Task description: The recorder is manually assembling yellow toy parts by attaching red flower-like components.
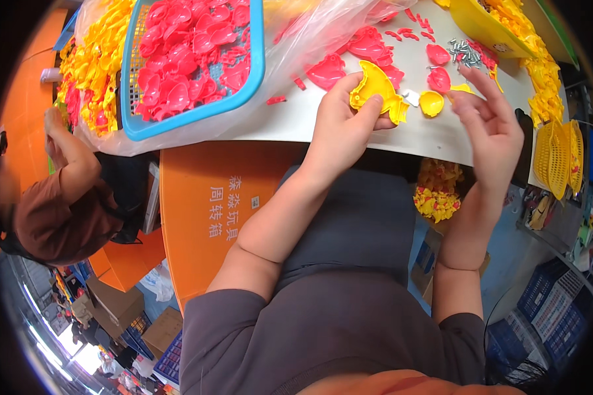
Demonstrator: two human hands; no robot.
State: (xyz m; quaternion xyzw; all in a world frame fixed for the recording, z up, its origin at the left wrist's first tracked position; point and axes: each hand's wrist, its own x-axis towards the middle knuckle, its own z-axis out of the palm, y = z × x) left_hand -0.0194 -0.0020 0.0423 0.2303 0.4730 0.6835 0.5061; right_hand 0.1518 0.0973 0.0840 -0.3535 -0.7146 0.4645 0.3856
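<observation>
My left hand [346,125] is closed on a curved yellow plastic shell [373,91], hollow side up, above the table's near edge. To its right my right hand [492,125] is raised, thumb and forefinger drawn together and other fingers stretched out. Whatever is between its fingertips is too small to make out. Between the hands lie a round yellow cup-shaped piece [432,103] and a small white piece [410,97]. Pink cup-shaped pieces [438,79] sit just beyond, near a pile of silver screws [464,52]. Pink shells [326,71] lie past my left hand.
A blue basket [259,66] of pink parts stands at left on clear plastic sheeting [296,56]. Yellow parts [99,52] heap beyond it. A yellow bin [500,29] stands at far right. An orange box [197,197] is below the table; a co-worker [66,204] sits at left.
</observation>
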